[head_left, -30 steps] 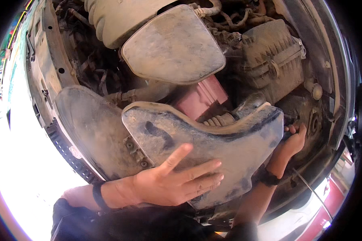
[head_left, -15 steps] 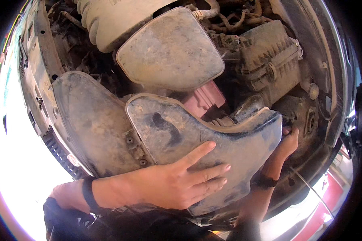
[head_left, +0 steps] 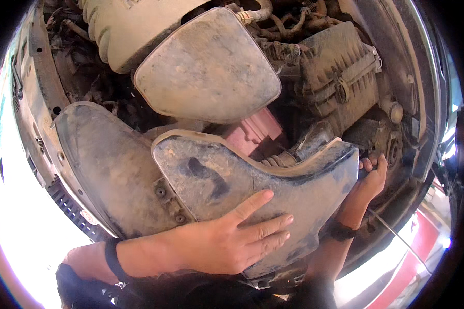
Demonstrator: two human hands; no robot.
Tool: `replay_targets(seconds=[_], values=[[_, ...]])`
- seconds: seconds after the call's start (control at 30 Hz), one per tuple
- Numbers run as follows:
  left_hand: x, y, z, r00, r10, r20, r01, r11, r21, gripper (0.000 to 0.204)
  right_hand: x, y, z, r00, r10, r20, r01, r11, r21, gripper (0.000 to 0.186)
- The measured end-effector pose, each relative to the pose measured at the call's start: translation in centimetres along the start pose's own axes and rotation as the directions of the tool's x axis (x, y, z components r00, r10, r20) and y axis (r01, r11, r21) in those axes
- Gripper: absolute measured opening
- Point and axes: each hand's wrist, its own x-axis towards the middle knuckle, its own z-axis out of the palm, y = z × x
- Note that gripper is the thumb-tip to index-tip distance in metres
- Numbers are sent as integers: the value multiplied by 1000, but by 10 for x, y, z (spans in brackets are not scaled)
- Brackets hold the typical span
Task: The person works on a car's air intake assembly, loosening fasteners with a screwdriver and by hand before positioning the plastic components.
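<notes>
A dusty dark plastic cover point(head_left: 304, 206), curved along its far edge, lies at the front of a car's engine bay. My left hand point(head_left: 239, 234) rests on its top with the fingers spread and nothing between them. At the cover's right end is my right hand point(head_left: 371, 177), its fingers bent by the edge and the thumb raised. The cover partly hides those fingers. Left of the cover sits another dusty plastic panel point(head_left: 105, 165), with two fasteners point(head_left: 161, 192) near the seam between them.
Beyond the cover stands a rounded dusty lid point(head_left: 209, 67). A reddish box point(head_left: 255, 134) shows beneath it. Farther right is a ribbed air filter box point(head_left: 340, 77) with a hose point(head_left: 314, 141) below. A thin metal rod point(head_left: 399, 239) slants at the lower right.
The whole view has shifted slightly. At the cover's right edge, more of my right fingertips shows and the thumb stands higher. My left hand stays flat on the cover.
</notes>
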Motion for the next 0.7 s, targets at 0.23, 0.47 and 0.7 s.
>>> replay_targets(seconds=[0.23,0.47,0.7], values=[[-2,0,7,998,38,43,-41,997,69,46,106,-57,-94,946,-316,75,322,878,-354,13],[-1,4,13,999,28,23,-30,991,127,48,141,-175,-32,814,-226,536,193,974,119,22],[-4,1,16,999,41,5,-41,982,183,50,45,-99,149,602,-28,798,140,988,-71,10]])
